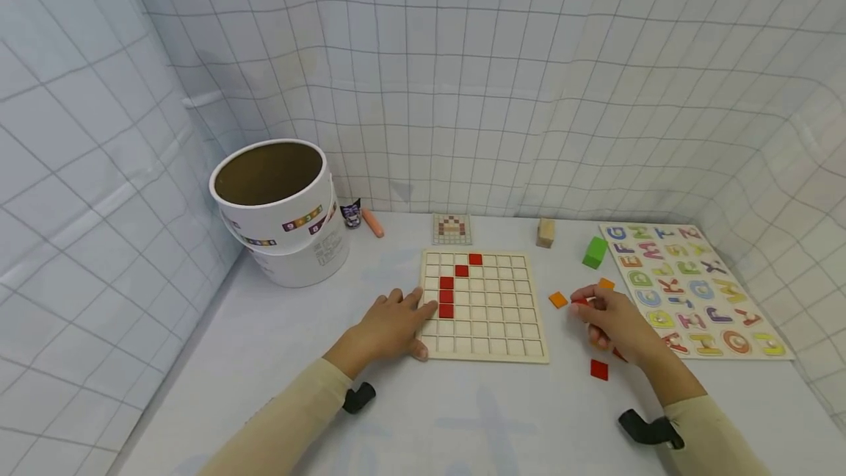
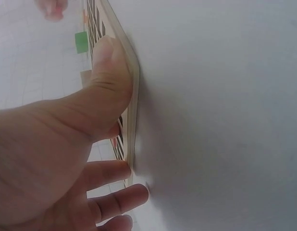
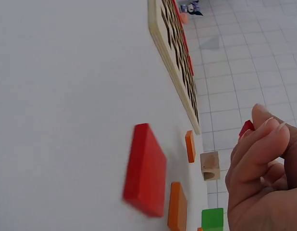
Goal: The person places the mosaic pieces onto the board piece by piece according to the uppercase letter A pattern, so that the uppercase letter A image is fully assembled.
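Note:
A wooden grid board [image 1: 485, 329] lies on the white table, with several red tiles [image 1: 446, 296] set in a bent line in its upper left cells. My left hand [image 1: 396, 322] rests flat on the board's left edge. In the left wrist view its thumb [image 2: 107, 77] presses on the board's rim [image 2: 135, 96] while the fingers lie beside it on the table. My right hand [image 1: 608, 314] hovers right of the board and pinches a small red tile [image 1: 579, 302] [image 3: 246, 128] between thumb and fingertips [image 3: 261, 144].
Loose tiles lie around the right hand: orange ones [image 1: 558, 300] [image 1: 606, 283] and a red one [image 1: 598, 369] [image 3: 146, 168]. A green block [image 1: 595, 252], a wooden block [image 1: 545, 232] and an alphabet puzzle [image 1: 694, 289] sit to the right. A white tub [image 1: 277, 208] and a pattern card [image 1: 452, 229] stand behind.

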Tool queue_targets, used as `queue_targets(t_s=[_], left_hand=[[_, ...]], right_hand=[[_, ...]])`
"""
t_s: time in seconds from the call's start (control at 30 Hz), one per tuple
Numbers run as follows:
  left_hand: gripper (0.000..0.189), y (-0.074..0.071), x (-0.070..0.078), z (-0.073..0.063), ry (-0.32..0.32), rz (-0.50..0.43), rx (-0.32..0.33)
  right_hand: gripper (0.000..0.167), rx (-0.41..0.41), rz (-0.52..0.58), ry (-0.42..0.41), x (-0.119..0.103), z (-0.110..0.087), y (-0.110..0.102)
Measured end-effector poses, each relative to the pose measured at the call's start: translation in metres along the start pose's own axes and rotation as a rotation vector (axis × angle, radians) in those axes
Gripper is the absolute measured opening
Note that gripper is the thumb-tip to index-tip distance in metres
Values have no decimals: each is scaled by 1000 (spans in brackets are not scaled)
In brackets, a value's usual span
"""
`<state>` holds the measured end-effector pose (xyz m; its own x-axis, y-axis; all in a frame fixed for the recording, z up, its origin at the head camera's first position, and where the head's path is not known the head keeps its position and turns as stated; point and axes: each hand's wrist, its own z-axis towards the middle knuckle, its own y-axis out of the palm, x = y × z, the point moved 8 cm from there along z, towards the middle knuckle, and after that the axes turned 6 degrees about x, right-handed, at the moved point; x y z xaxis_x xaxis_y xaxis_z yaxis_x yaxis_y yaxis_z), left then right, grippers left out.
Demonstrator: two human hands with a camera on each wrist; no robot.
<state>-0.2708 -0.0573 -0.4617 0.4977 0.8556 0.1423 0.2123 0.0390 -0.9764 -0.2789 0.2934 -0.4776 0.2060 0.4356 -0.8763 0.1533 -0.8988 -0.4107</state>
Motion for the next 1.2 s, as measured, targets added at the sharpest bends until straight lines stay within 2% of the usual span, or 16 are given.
queue_targets(t_s=[0.17,0.27,0.33,0.47,0.57,0.67,0.8,0.93,1.07,1.2], left_hand=[[88,0,0,2,-9,3,-5],[88,1,2,3,-5,-8,-9],[89,1,3,3,-4,-13,-12],[90,3,3,2,-14,-7,-12],[91,3,1,2,-15,-2,-5],[91,2,0,2,-21,1,-7],[91,4,1,2,-21,5,-14],[90,4,1,1,-24,3,-18],[90,4,0,0,-24,-1,-18],[90,5,-1,1,-14,-14,-8]], right_hand=[[54,-55,203,5,-20,33,15],[52,-105,228,-5,-34,55,35],[49,-116,190,-12,-43,68,49],[42,-142,45,-43,-56,89,75],[36,-161,-56,-96,-63,103,89],[28,-140,-195,-161,-69,111,96],[22,-77,-362,-203,-73,113,98],[27,-61,-425,-223,-76,110,99],[36,-35,-404,-258,-82,97,84],[42,18,-290,-254,-79,68,45]])
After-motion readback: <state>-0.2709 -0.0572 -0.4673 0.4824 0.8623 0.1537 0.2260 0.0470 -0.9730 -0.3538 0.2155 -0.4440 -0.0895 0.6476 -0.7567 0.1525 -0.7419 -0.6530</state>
